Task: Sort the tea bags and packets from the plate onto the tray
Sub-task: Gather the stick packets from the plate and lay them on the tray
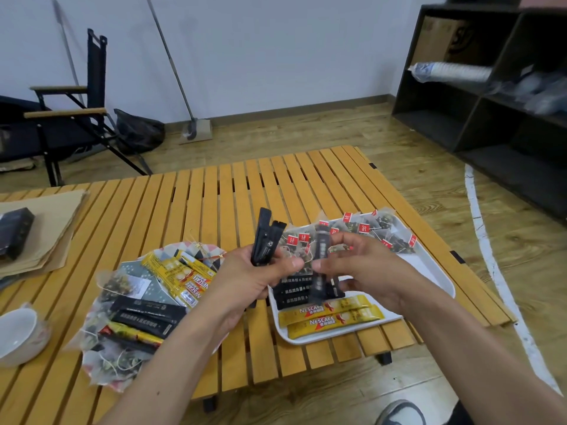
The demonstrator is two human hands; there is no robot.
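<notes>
My left hand [254, 271] grips two black stick packets [265, 237] that stand upright between the plate and the tray. My right hand [365, 265] pinches one more black stick packet [320, 262], held upright above the white tray [435, 268]. On the tray lie tea bags with red tags [368, 230] at the back, black sticks [291, 291] in the middle and two yellow Nescafe sticks [331, 317] at the front. The patterned plate [129, 266] on the left holds yellow sticks, black sticks and mesh tea bags in a mixed pile.
A slatted wooden table [214, 197] carries everything. A white bowl [20, 334] stands at the left edge, with brown paper bags [52, 222] and a dark box [15, 233] behind it. A folding chair and a broom stand at the back, dark shelves at the right.
</notes>
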